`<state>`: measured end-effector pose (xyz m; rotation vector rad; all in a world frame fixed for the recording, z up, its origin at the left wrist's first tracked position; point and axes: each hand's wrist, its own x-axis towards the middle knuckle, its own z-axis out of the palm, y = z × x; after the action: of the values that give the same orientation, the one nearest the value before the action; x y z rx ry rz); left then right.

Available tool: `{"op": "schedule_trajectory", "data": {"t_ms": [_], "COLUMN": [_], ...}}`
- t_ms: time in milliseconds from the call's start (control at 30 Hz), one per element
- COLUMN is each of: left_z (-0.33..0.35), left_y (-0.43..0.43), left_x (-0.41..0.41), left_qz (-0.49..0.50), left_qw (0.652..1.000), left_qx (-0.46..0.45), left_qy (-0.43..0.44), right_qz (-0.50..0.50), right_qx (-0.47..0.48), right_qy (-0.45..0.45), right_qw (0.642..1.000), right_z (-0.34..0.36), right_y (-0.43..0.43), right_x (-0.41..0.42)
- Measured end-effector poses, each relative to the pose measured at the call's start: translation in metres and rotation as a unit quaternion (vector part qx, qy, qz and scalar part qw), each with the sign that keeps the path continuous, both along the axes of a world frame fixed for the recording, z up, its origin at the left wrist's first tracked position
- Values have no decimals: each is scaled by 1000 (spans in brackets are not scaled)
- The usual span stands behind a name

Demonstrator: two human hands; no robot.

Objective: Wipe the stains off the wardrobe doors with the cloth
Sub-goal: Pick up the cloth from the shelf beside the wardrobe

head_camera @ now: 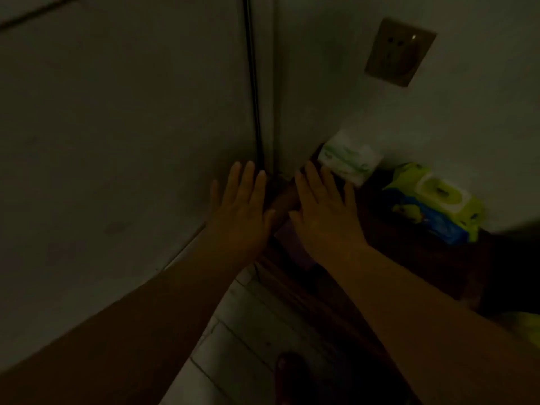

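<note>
I judge the wiping not yet begun: my left hand (242, 206) and right hand (324, 211) hover with fingers (248, 176) spread wide, holding nothing, close to the wardrobe door (131, 127) on the left. I see no cloth anywhere. On the dark table (409, 258) at the right lie a tissue pack (347, 159) and a wipes pack (435, 206); the dim light hides any stains

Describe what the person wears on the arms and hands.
Nothing worn shows. The left hand and right hand are bare, without gloves, and no ring, watch or bracelet can be made out. The left forearm and right forearm are uncovered to the frame's edge, with no sleeve in view. In this dim light, thin jewellery could go unseen.
</note>
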<state>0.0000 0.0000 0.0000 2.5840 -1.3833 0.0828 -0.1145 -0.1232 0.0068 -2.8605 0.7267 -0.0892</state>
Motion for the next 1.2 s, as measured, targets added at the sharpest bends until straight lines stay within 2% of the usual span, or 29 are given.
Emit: {"op": "schedule_trajectory", "data": {"t_ms": [133,333,433,533,867,1067,1200], "left_z": [-47,-98,-112,-120,-129,-114,-78], "left_y": [-11,-13,-7,-3,6,12,19], "left_x": [2,1,-1,-5,-8,-2,6], "left_qz": [-1,6,12,22,31,28,35], "left_qw": [999,998,997,996,994,994,996], "left_qx": [40,56,62,70,72,65,35], "left_qy": [7,23,40,53,79,84,68], "right_qz": [0,-6,-10,-4,-28,7,-24], "right_qx": [3,28,65,77,26,26,54], "right_qy": [110,176,174,151,2,-67,-140], "right_qw": [994,984,983,985,999,997,988], "right_z": [-42,-96,-118,-134,-162,-157,-120], "right_y": [-16,-18,-14,-13,-9,-15,-20], "right_x": [7,11,6,-4,-9,-6,11]}}
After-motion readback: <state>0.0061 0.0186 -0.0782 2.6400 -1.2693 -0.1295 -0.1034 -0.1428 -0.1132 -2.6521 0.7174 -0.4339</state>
